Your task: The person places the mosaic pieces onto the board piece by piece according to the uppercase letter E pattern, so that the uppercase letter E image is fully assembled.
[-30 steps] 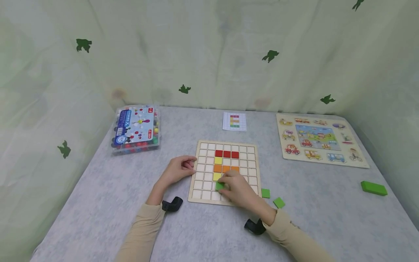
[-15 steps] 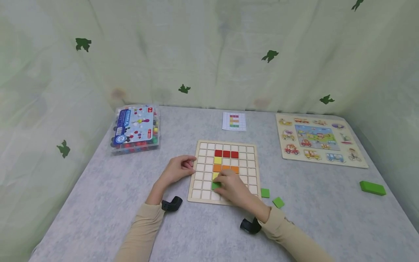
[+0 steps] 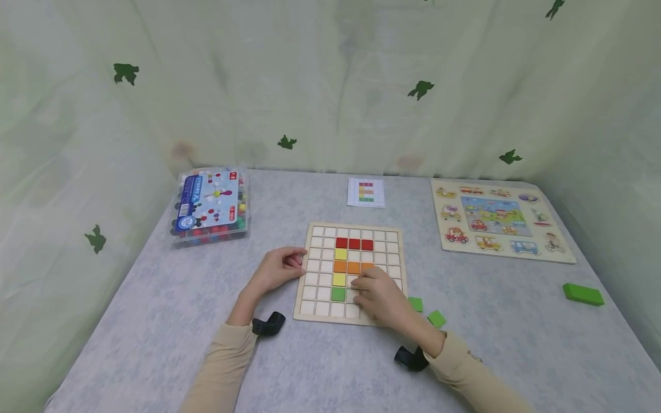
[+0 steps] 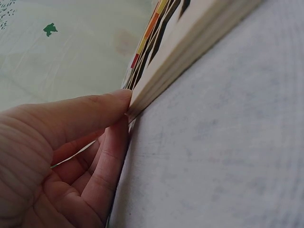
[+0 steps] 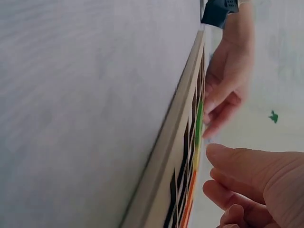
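A wooden grid board (image 3: 299,304) lies mid-table. Its cells hold red tiles (image 3: 354,244), yellow tiles (image 3: 338,279), orange tiles (image 3: 353,267) and one green tile (image 3: 338,294). My left hand (image 3: 275,268) holds the board's left edge, thumb and fingertips against it; in the left wrist view the thumb (image 4: 95,111) meets the rim. Over the board's lower right, my right hand (image 3: 381,295) has thumb and fingers parted, and nothing shows between them in the right wrist view. Two loose green tiles (image 3: 436,319) lie right of the board, one partly hidden by the hand.
Behind the board lies a pattern card (image 3: 366,193) with a similar coloured figure. A clear box of coloured pieces (image 3: 209,206) stands back left. At the back right is a vehicle puzzle board (image 3: 503,221), with a green block (image 3: 583,294) nearer the right edge.
My right hand has let go of the green tile, which now sits in the cell below the lower yellow one, and has moved to the right. The left hand stays at the board's edge.
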{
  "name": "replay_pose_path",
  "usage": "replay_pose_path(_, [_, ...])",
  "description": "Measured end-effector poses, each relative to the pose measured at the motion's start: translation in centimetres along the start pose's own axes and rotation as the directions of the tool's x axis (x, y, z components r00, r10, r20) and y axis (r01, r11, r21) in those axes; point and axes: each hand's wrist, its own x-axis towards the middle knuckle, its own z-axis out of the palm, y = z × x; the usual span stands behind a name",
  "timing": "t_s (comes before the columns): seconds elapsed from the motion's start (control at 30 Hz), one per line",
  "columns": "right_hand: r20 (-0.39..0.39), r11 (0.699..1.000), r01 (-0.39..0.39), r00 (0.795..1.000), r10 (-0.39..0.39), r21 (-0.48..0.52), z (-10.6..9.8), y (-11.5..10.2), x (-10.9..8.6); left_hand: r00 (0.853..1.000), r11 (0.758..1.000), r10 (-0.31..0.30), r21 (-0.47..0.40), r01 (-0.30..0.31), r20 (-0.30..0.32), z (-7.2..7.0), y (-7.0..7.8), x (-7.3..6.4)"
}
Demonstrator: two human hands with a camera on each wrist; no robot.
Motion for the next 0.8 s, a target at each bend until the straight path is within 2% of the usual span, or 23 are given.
replay_pose_path(0.1, [-0.033,1.0,-0.016,0.999,0.016,-0.004,-0.9,0.8,-0.8,1.0,1.0,0.001,-0.002,-0.001,0.001,0.0,-0.1,0.0])
replay_pose_path(0.33, [0.003,0.99,-0.137,0.991,0.137,-0.037,-3.3,2.9,-3.0,1.0,1.0,-0.006,-0.007,0.006,-0.002,0.1,-0.1,0.0])
replay_pose_path(0.6, [-0.015,0.979,-0.155,0.988,0.154,-0.13,-5.5,5.1,-5.7,1.0,1.0,-0.001,-0.009,0.001,0.0,0.1,0.0,0.1])
replay_pose_path(0.8, [-0.008,0.972,-0.198,0.98,0.198,-0.124,-6.2,5.8,-6.7,1.0,1.0,0.0,-0.002,0.0,-0.005,0.1,-0.1,0.1])
